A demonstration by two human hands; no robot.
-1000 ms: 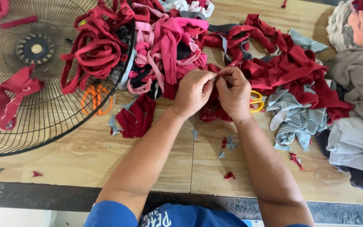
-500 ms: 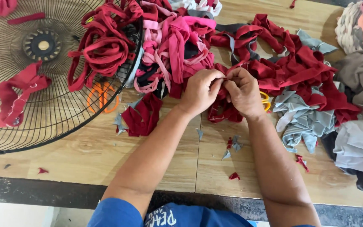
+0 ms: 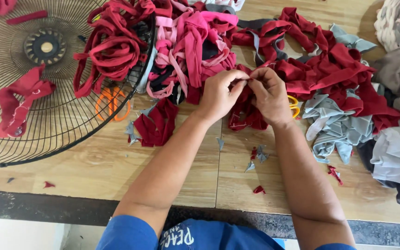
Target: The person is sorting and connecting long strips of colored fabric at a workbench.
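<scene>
Head view, item one: dark red fabric strip (image 3: 246, 109), pinched at its top end between my left hand (image 3: 218, 95) and my right hand (image 3: 270, 95), both sets of fingertips closed together on the cloth where the thumbs meet. The strip hangs from the pinch down onto the wooden table (image 3: 116, 162), roughly mid-table, touching the near fringe of the heap behind it.

Item two: pile of red and pink strips (image 3: 186, 51), directly behind my hands, spilling left onto the rim of the wire fan guard (image 3: 28, 134), which takes up the left of the table.

Item three: orange-handled scissors (image 3: 112, 103), lying under the guard's wires near its right edge. A yellow handle (image 3: 294, 106) shows just beside my right wrist, mostly hidden.

Item four: loose dark red scrap (image 3: 156, 124), left of my left forearm, apart from it.

Item five: grey cloth pieces (image 3: 334, 129), right of my right forearm, with red cloth (image 3: 334, 69) above them and more grey fabric running to the right edge.

Open room: bare wood between my forearms and along the near table edge, dotted only with small offcuts (image 3: 258, 155).
</scene>
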